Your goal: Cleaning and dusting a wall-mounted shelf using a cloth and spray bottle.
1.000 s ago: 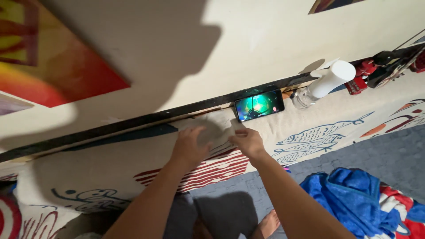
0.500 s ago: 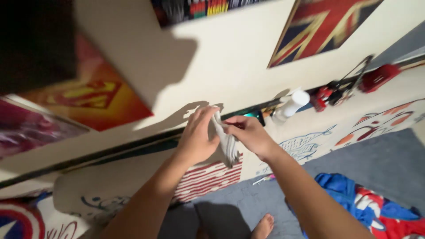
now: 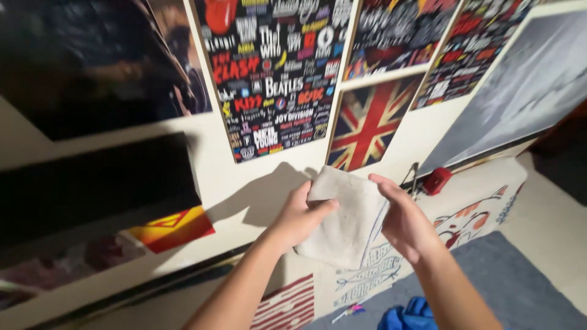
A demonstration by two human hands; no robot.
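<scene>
My left hand and right hand have come up from the patterned sheet, where they were pressing a second ago, and now hold a pale cloth raised in front of the wall. My view has swung up with them, so the posters and the flag picture now fill the top, and the phone and the white bottle are gone from sight. My left fingers curl around the cloth's upper left corner, thumb on top. My right hand is half open, fingers bent along the cloth's right edge. Both forearms reach up and forward, wrists level. A red object lies by the wall; a blue garment lies below.
</scene>
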